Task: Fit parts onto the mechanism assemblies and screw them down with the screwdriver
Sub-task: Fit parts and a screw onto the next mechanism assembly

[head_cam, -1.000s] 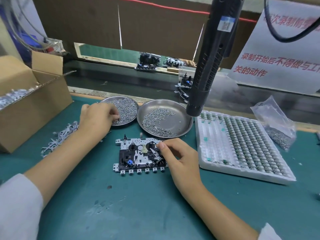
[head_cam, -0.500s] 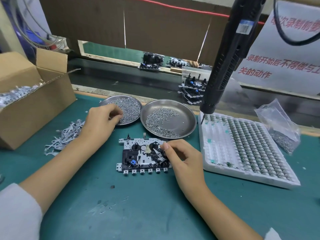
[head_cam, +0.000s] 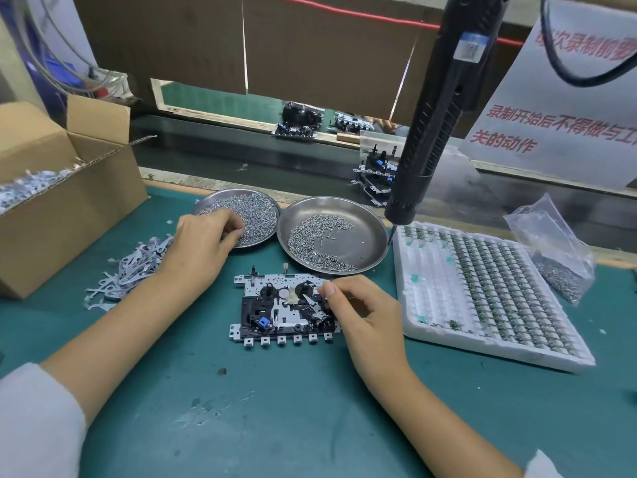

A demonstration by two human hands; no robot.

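Green matting covered your bench (head_cam: 275,426); a mechanism assembly (head_cam: 284,310) lay flat at its middle, directly before you; behind it sat two steel dishes side by side, the left dish (head_cam: 265,201) heaped with screws, the right dish (head_cam: 365,219) holding a thinner scatter. Your left hand (head_cam: 203,241) rested over the near rim of the left dish, well apart from the assembly, fingers curled down into the screws; whether that grip held a screw I could not tell. Your right hand (head_cam: 358,312) lay at the assembly's right end, touching it, thumb and forefinger pinched together over a small part near the right-hand spindle, so that grip was closed on the part atop the mechanism. Your screwdriver (head_cam: 431,125) hung untouched above the bench, its tip just over the gap between the right dish and a white tray (head_cam: 448,343) of small components. An open cardboard box (head_cam: 62,208) stood at your left, with loose metal pieces (head_cam: 134,267) strewn beside it; a plastic bag (head_cam: 551,246) lay by the tray's far right corner.
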